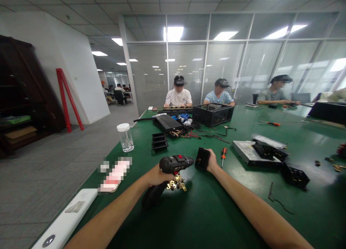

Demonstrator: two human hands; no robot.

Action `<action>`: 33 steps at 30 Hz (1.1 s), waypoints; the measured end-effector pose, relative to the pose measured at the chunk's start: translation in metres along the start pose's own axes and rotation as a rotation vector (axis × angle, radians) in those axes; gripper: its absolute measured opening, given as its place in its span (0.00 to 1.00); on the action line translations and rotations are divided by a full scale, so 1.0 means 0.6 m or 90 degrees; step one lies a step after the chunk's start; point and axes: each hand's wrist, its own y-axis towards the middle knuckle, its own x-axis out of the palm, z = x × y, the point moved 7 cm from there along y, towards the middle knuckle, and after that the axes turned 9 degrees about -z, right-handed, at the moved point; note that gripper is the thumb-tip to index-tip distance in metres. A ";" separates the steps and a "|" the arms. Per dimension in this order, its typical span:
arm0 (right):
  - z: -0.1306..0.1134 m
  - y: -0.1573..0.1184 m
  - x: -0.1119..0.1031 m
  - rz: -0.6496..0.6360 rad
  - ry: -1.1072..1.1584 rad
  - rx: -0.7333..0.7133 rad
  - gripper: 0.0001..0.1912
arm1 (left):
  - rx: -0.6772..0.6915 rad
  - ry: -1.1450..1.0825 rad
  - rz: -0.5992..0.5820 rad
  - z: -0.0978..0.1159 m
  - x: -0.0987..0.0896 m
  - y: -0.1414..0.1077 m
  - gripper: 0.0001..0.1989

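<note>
My left hand point(158, 175) is wrapped round the grip of a black cordless drill point(175, 164), whose nose points right. My right hand point(212, 161) holds a small black box-shaped part point(202, 158) on its right side, tilted towards the drill. The drill's tip ends close to this part; whether they touch I cannot tell. Below the drill lies a small pile of brass-coloured metal pieces point(177, 184), partly hidden by my left hand. An orange-handled screwdriver point(223, 154) rests just right of my right hand.
Black trays point(159, 142) and a lidded clear jar point(126, 138) stand left on the green table point(205, 213). A black metal case point(213, 114), wires and dark devices lie farther back. At right are a silver box point(251, 157) and black parts point(294, 175). Several people sit opposite.
</note>
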 end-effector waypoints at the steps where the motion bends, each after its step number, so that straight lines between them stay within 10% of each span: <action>1: 0.000 0.000 0.000 0.000 -0.002 0.001 0.12 | 0.002 -0.006 -0.002 0.002 0.001 -0.001 0.13; 33: -0.002 -0.001 0.004 -0.008 -0.011 -0.009 0.11 | 0.011 -0.006 -0.015 0.000 0.001 0.000 0.11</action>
